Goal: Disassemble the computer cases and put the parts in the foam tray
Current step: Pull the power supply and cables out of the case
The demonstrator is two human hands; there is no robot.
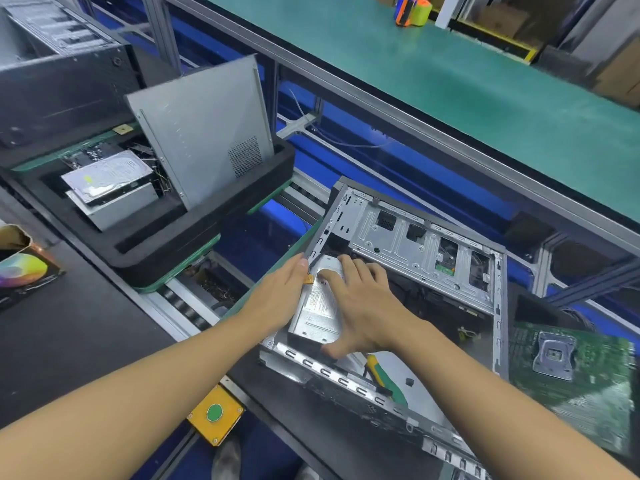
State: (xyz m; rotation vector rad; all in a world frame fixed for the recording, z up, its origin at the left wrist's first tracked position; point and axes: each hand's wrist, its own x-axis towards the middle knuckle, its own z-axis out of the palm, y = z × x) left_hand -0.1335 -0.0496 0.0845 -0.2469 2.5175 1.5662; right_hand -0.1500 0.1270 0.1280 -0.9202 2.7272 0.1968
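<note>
An open metal computer case [415, 244] lies in front of me on the dark bench. Inside its near left corner sits a silver power supply box [317, 310]. My right hand [360, 306] grips that box, fingers over its top and thumb at its near end. My left hand [280, 296] lies against the box's left side by the case edge, fingers straight. The black foam tray [194, 233] stands to the left on the conveyor. It holds a hard drive [110, 174] on a metal box and an upright grey side panel [204, 129].
A green motherboard [571, 372] lies right of the case. A screwdriver with a yellow-green handle [384, 375] rests in the case. A yellow box with a green button [215, 414] sits at the bench edge. A black case [59, 81] stands far left. A tape dispenser [412, 10] is on the green shelf.
</note>
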